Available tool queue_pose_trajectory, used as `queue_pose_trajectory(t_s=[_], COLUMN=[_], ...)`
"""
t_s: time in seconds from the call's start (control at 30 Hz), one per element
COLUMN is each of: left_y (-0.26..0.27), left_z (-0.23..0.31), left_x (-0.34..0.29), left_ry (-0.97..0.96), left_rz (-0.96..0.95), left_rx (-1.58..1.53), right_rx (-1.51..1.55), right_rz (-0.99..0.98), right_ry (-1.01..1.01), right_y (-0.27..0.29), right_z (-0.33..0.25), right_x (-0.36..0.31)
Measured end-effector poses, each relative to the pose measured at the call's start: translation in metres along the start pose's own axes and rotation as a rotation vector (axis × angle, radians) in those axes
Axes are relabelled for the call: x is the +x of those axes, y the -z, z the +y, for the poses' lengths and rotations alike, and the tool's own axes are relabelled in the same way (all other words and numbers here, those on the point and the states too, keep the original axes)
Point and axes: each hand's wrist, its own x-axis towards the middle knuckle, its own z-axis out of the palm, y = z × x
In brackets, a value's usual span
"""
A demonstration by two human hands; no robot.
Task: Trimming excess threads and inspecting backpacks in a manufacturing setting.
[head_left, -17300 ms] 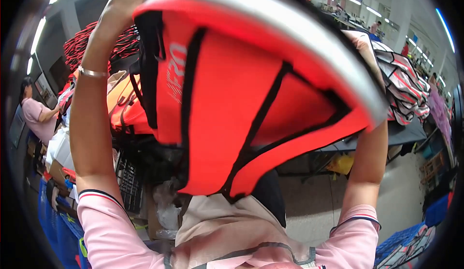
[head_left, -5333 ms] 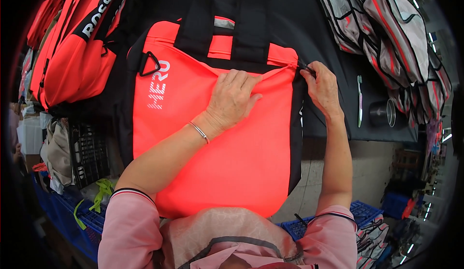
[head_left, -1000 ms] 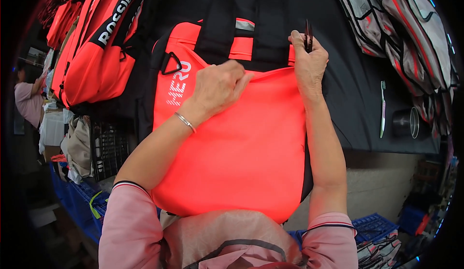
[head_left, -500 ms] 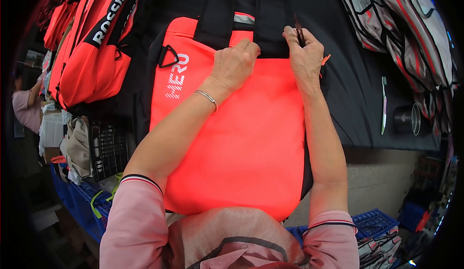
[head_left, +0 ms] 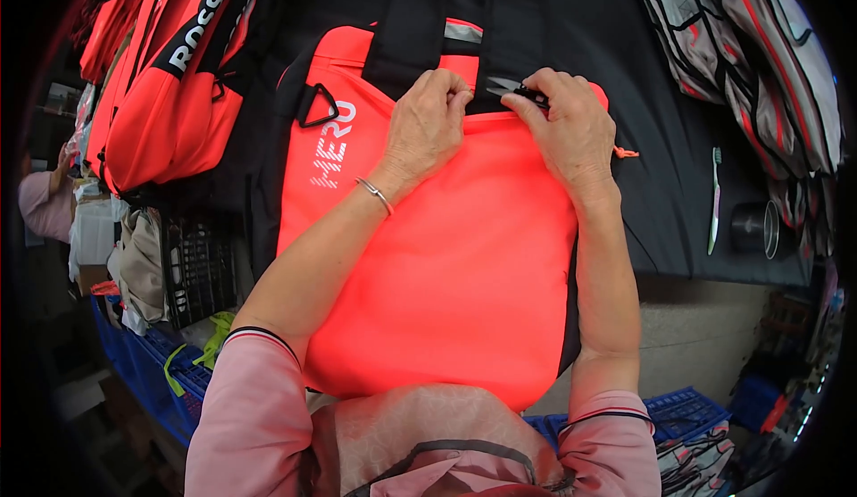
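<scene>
A bright orange-red backpack (head_left: pixel 437 256) lies flat before me, its black shoulder straps (head_left: pixel 404 37) stretching away from me. My left hand (head_left: pixel 428 120) rests on its upper part with thumb and fingers pinched at the base of the straps; what they pinch is too small to make out. Small thread snips (head_left: pixel 507 85) sit in my right hand (head_left: pixel 571 127), their metal blades pointing left toward my left fingertips, just above the seam. Most of their dark handle is hidden by my fingers. A black triangular ring (head_left: pixel 319 104) hangs at the backpack's upper left.
More orange-red backpacks (head_left: pixel 165 95) stand at the left, above a black crate (head_left: pixel 203 269). Grey bags (head_left: pixel 777 60) pile up at the far right. A toothbrush (head_left: pixel 715 201) and a dark cup (head_left: pixel 752 227) lie on the black-covered table (head_left: pixel 661 176). Another person (head_left: pixel 46 202) is far left.
My right hand has turned and lowered the snips from upright to lying leftward, their blades now near the left fingertips. My left hand has shifted slightly and stays pinched.
</scene>
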Motion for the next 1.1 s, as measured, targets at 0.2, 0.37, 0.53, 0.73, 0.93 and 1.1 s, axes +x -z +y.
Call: queue_pose_trajectory(t_s=[0.2,0.37,0.53,0.73,0.93,1.1], left_y=[-0.003,-0.004,-0.003,0.008,0.04,0.063], left_z=[0.0,-0.002,-0.001,0.018,0.073,0.048], left_x=[-0.001,-0.002,0.0,-0.016,-0.083,-0.014], left_ry=[0.003,-0.005,-0.015,-0.257,-0.218,-0.247], left_rz=[0.025,0.035,0.026,-0.017,-0.768,-0.235], left_rx=[-0.008,0.0,0.012,-0.068,-0.682,-0.075], right_rx=[-0.164,-0.207,-0.236,0.024,0.549,0.484], right_rz=[-0.031,-0.048,-0.058,-0.014,0.165,0.251], right_ry=[0.239,0.282,0.321,0.046,-0.388,-0.451], right_y=[-0.002,-0.004,-0.005,-0.009,-0.005,-0.013], right_z=[-0.007,-0.008,-0.007,0.007,0.018,0.017], right_x=[0.003,0.005,0.007,0.002,0.009,0.001])
